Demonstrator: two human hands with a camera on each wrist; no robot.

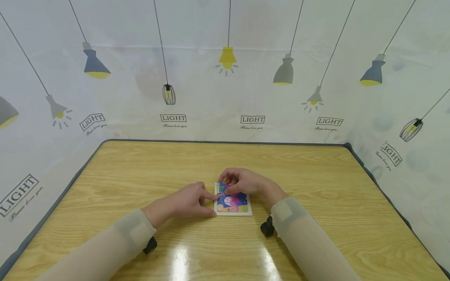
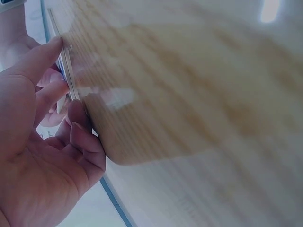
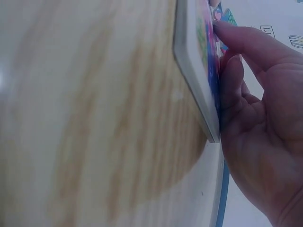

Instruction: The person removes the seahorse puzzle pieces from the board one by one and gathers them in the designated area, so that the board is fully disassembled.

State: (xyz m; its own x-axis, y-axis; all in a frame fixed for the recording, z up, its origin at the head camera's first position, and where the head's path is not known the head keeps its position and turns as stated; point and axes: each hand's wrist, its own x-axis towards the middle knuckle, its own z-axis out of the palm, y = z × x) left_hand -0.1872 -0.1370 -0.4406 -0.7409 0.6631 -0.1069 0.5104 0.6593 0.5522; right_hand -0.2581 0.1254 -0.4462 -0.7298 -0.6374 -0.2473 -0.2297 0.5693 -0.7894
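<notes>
A small picture puzzle in a white frame lies flat on the wooden table, with blue, pink and yellow artwork. My left hand is at the frame's left side. Its thumb touches the lower left corner and its index finger reaches onto the picture's left edge; the other fingers are bent beneath the palm. Over the upper part of the puzzle, my right hand pinches a small colourful puzzle piece, which stands tilted above the board in the right wrist view. The hand covers the picture's upper right.
The light wood table has a dark edge and reaches to a wall covering printed with lamps. Black wrist devices sit under both sleeves, close to the tabletop.
</notes>
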